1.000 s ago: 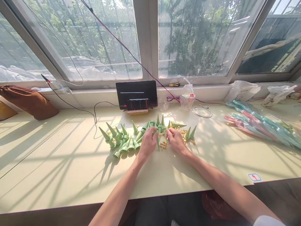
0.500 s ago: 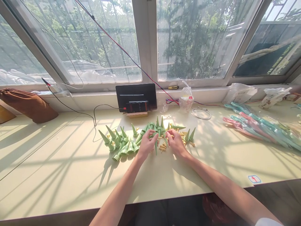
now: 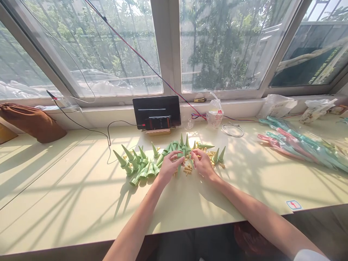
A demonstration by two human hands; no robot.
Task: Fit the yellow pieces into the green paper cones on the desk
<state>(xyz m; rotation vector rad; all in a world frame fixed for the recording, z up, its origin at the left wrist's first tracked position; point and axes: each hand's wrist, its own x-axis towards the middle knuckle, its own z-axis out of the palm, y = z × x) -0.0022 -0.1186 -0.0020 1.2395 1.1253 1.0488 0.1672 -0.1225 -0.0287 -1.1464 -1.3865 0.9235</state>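
My left hand [image 3: 169, 165] is closed around a green plastic spike [image 3: 178, 169], a cone whose tip points down below the fingers. Its upper part is mostly hidden by my fingers. Just to the right, my right hand [image 3: 201, 164] is pinched at the fingertips; whatever it holds is too small to make out. Several more green spikes [image 3: 143, 173] lie and stand to the left of my hands, and others [image 3: 184, 140] stand behind them. Small yellow pieces [image 3: 187, 169] are scattered on the table between and around the hands.
A black tablet [image 3: 156, 108] leans by the window with a phone-like device [image 3: 157, 123] before it. A plastic-wrapped cup [image 3: 215, 113] and a coiled white cable [image 3: 232, 130] are behind. Bagged pink and teal straps [image 3: 296, 143] lie right; a brown bag [image 3: 35, 121] lies left.
My left hand has turned slightly, with its fingers now reaching further over the spike, so less of the cone shows. The right hand stays nearly in place. The view has shifted slightly.
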